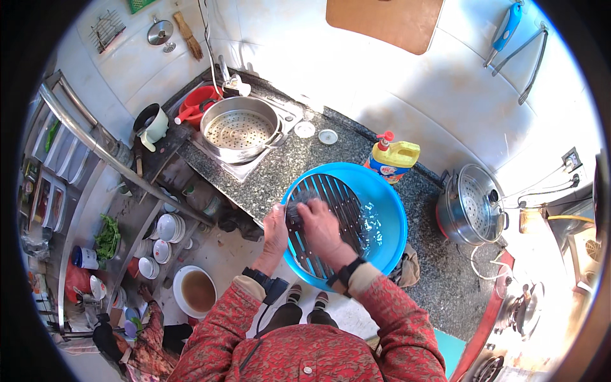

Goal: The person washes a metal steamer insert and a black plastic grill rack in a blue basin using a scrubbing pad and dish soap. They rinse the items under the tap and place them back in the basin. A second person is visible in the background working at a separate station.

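Observation:
A round dark slatted rack (341, 200) stands tilted in a blue plastic basin (400, 238) that holds clear water. My left hand (275, 231) grips the rack at its left rim. On the slats, my right hand (322, 231) presses a grey scouring pad (301, 198), which looks like steel wool; its fingers partly cover the pad. Behind the basin is a yellow detergent bottle (398, 155) with a red pump top. A crumpled brown cloth (409, 267) lies beside the basin on the right.
The granite counter (310, 155) bears a perforated steamer pot (241, 126) over the sink and a steel steamer (470, 205) at right. A metal rail (119, 162) crosses on the left. Another person (143, 344) is low beside a basin of brown water (198, 291) and stacked bowls (171, 228).

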### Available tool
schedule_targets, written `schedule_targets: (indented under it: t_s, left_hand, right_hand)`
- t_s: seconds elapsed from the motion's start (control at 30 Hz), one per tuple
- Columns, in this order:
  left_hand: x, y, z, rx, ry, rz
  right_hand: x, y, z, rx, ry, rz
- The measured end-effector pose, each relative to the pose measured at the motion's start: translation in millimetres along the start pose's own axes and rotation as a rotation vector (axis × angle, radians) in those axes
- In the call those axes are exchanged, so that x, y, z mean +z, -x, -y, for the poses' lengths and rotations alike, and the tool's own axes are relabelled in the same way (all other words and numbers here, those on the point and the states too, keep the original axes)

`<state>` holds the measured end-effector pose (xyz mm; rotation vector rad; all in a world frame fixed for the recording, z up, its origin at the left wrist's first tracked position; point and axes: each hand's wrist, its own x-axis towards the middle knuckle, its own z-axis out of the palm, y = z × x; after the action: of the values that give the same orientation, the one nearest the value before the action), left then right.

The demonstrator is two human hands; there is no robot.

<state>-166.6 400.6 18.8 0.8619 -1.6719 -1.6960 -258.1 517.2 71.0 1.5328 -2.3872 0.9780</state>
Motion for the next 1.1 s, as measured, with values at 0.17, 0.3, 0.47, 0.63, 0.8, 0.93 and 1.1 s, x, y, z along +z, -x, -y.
schedule_targets:
  t_s: [0.17, 0.3, 0.47, 0.63, 0.8, 0.93, 1.1]
  left_hand:
    - [3.4, -1.4, 0.8, -0.004, -0.063, 0.005]
    - [4.1, -4.4, -1.2, -0.049, -0.083, -0.021]
    - [2.4, -7.1, -5.1, 0.012, -0.086, 0.030]
    - [5.0, -8.7, -1.6, 0.065, 0.058, -0.073]
    - [4.1, -10.0, 4.4, -0.030, -0.099, 0.030]
    - [5.1, -10.6, 2.7, 0.026, -0.135, 0.016]
    - [7.6, -9.3, -2.9, -0.022, -0.107, -0.008]
  right_hand:
    - [0.4, -3.0, -110.9, 0.323, 0.275, 0.220]
    - [-13.9, 35.8, -160.4, 0.685, 0.310, 0.363]
    - [7.8, 20.9, -94.1, 0.472, 0.041, 0.227]
    - [-0.6, 13.1, 18.5, 0.120, -0.203, 0.184]
    - [1.0, -9.6, -31.6, -0.121, 0.159, 0.107]
    - [12.0, -6.9, -119.7, 0.238, 0.222, 0.276]
    - [-18.0, 55.1, -165.2, 0.498, 0.216, 0.440]
